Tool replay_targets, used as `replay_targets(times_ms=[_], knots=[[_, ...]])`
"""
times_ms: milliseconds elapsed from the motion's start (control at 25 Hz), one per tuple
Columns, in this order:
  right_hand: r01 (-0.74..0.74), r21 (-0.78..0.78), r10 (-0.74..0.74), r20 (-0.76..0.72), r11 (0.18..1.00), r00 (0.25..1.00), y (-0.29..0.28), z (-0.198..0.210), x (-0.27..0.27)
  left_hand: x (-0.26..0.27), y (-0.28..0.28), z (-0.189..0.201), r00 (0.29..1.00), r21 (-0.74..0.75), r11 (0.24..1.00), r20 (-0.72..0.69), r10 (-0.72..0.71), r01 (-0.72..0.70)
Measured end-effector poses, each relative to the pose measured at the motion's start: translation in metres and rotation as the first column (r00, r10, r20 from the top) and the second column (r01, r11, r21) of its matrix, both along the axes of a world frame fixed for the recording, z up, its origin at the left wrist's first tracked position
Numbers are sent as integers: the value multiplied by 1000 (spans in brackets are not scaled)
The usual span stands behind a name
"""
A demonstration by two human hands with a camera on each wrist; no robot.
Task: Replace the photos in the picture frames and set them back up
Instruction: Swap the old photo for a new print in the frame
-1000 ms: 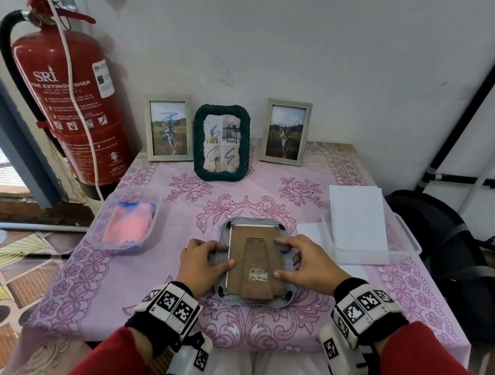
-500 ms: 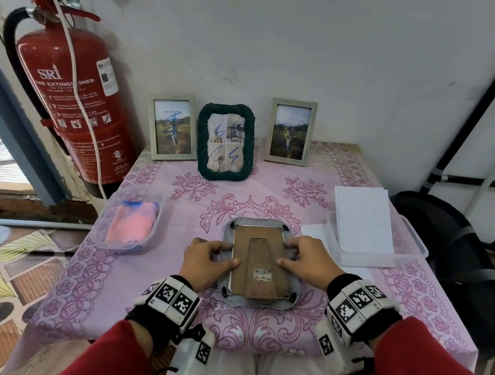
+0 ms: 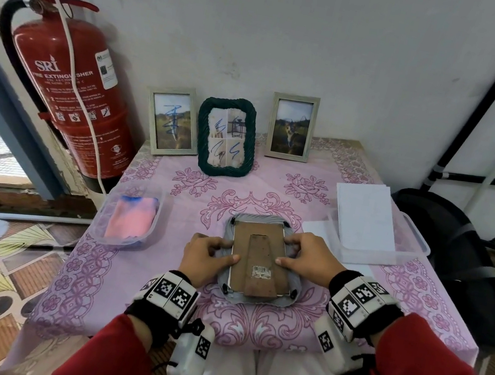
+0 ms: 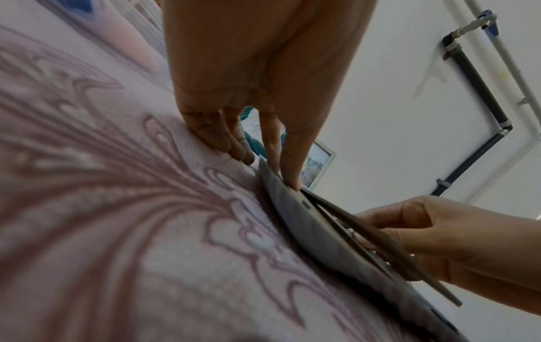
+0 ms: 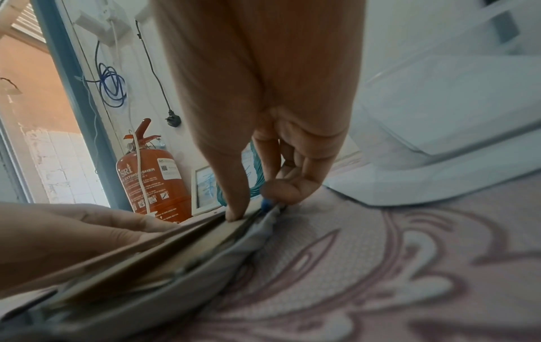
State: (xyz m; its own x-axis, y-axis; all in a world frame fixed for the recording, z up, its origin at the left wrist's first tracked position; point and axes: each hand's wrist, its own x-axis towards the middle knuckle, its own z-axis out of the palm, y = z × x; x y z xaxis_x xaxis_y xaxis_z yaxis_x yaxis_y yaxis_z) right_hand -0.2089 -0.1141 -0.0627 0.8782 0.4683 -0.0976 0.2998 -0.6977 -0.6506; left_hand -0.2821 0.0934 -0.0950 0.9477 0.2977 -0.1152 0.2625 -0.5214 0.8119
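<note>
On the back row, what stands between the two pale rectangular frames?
In the head view, the dark green rope-edged frame stands between the left pale frame and the right pale frame.

Pink-clothed table point(image 3: 264, 326): grey frame point(image 3: 254, 299) face-down near front; behind it three upright frames; left, cloth tub point(image 3: 129, 221); right, paper tray point(image 3: 406, 251).
</note>
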Motion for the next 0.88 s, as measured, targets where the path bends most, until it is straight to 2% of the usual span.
replay_targets(times_ms=[160,320,440,640,880], knots=[[1,0,-1,-11,1000,1000,0,-1,-1,2,1,-1,1000,-37,999,7,-13,13],[-5,-48,4,-33,999,999,0,-2,2,2,0,-1,1000,71,997,3,-18,18],[-28,-74,27,-11,997,1000,0,0,4,7,3,4,997,61,996,-43,-68,70],[119,38,-122,67,992,990,3,5,16,25,4,19,999,107,994,-46,18,-13],[86,-105,-88,-8,991,996,5,4,25,37,4,22,987,199,976,-150,-57,86]])
